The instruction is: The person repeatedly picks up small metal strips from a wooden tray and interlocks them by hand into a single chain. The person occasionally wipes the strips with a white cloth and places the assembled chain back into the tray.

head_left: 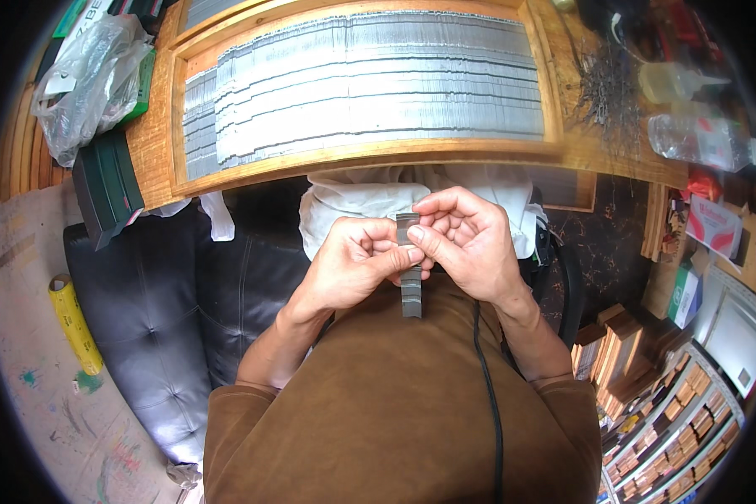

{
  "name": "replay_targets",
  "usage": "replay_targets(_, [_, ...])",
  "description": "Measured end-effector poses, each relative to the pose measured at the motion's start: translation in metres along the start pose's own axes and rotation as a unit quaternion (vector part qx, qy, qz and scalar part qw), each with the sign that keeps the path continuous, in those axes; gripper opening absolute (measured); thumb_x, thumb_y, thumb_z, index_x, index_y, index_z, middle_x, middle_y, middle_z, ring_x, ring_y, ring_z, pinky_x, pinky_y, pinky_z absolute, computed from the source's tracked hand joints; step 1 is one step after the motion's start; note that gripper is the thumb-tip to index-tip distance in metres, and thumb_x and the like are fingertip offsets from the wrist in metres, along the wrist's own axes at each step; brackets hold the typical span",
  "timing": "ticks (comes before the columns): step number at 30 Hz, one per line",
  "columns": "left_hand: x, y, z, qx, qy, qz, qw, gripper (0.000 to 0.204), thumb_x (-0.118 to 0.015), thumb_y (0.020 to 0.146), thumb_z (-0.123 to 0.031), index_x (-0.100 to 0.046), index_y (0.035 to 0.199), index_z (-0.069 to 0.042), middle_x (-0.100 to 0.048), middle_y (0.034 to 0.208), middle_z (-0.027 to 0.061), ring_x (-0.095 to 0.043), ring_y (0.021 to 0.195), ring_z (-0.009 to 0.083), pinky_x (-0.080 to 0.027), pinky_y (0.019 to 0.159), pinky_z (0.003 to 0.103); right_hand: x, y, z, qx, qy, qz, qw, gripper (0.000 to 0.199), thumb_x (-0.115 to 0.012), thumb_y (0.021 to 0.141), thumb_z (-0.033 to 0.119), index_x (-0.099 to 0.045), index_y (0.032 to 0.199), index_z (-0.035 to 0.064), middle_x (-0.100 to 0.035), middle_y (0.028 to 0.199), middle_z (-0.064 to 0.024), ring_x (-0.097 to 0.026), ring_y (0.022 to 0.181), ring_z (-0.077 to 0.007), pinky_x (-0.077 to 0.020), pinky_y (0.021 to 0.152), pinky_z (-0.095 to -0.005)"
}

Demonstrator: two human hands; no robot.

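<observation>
Between my hands, in front of my chest, is a narrow flat grey strip (411,296), dark with paler bands across it. My left hand (344,265) pinches it around the middle, thumb on top. Higher up, my right hand (470,244) has its thumb and fingertips closed at the upper end of the strip. The lower end hangs free over my brown shirt. Past my hands, a shallow wooden tray (361,152) on the table holds tightly packed rows of thin, shiny grey strips (378,84).
A wooden table (147,160) lies ahead. A clear plastic bag (92,88) and a dark green box (107,186) sit at left; a squeeze bottle (668,82), a plastic bottle (701,141) and a thin wire tangle (609,88) at right. Below are a black seat (155,311) and a yellow roll (76,325).
</observation>
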State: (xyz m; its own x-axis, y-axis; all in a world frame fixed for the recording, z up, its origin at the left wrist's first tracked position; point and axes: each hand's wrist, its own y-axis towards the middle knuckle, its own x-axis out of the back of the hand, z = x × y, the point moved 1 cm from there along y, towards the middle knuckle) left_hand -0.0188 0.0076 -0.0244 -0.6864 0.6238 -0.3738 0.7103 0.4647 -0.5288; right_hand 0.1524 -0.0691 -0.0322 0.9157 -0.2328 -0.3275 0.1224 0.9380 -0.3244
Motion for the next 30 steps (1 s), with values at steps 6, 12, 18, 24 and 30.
replay_targets(6, [0.0043, -0.0010, 0.0012, 0.012, 0.027, 0.021, 0.999, 0.015, -0.072, 0.101, -0.012, -0.073, 0.098, 0.003, -0.079, 0.091, 0.0108, -0.072, 0.080, 0.0092, -0.051, 0.066, 0.021, 0.0010, 0.0002, 0.0002, -0.006, 0.006, 0.007, 1.000, 0.019, -0.070, 0.096, -0.003, -0.061, 0.113, -0.0084, -0.067, 0.086, -0.0089, -0.066, 0.065, -0.0081, -0.0562, 0.054, -0.0211])
replay_targets(12, [-0.0020, -0.0008, -0.0012, 0.006, 0.001, -0.011, 1.000, 0.017, -0.078, 0.096, -0.013, -0.072, 0.085, -0.002, -0.075, 0.077, 0.0048, -0.065, 0.067, 0.0051, -0.052, 0.060, 0.021, 0.0013, 0.0009, 0.0004, -0.006, 0.008, 0.010, 1.000, 0.019, -0.070, 0.096, -0.003, -0.060, 0.112, -0.0084, -0.067, 0.086, -0.0091, -0.066, 0.064, -0.0080, -0.0562, 0.054, -0.0212])
replay_targets(18, [-0.0005, -0.0009, -0.0010, 0.006, 0.005, -0.005, 1.000, 0.016, -0.077, 0.097, -0.013, -0.073, 0.086, -0.002, -0.075, 0.078, 0.0049, -0.065, 0.068, 0.0050, -0.052, 0.061, 0.021, 0.0018, 0.0015, 0.0006, -0.009, 0.010, 0.011, 1.000, 0.020, -0.070, 0.096, -0.002, -0.059, 0.112, -0.0080, -0.067, 0.086, -0.0090, -0.067, 0.066, -0.0083, -0.0573, 0.054, -0.0214])
replay_targets(24, [0.0019, -0.0007, 0.0008, 0.009, 0.019, 0.009, 1.000, 0.016, -0.074, 0.100, -0.014, -0.073, 0.094, 0.001, -0.078, 0.087, 0.0084, -0.069, 0.076, 0.0065, -0.051, 0.064, 0.020, 0.0018, 0.0015, 0.0012, -0.008, 0.015, 0.012, 1.000, 0.019, -0.070, 0.097, -0.002, -0.059, 0.112, -0.0075, -0.067, 0.087, -0.0091, -0.069, 0.069, -0.0086, -0.0585, 0.055, -0.0217])
replay_targets(30, [0.0034, -0.0009, 0.0008, 0.015, 0.010, 0.023, 1.000, 0.017, -0.073, 0.101, -0.015, -0.073, 0.097, 0.002, -0.079, 0.092, 0.0102, -0.071, 0.079, 0.0074, -0.051, 0.065, 0.020, 0.0022, 0.0021, 0.0011, -0.015, 0.014, 0.013, 1.000, 0.020, -0.070, 0.097, -0.002, -0.059, 0.112, -0.0078, -0.067, 0.087, -0.0088, -0.068, 0.066, -0.0083, -0.0580, 0.054, -0.0213])
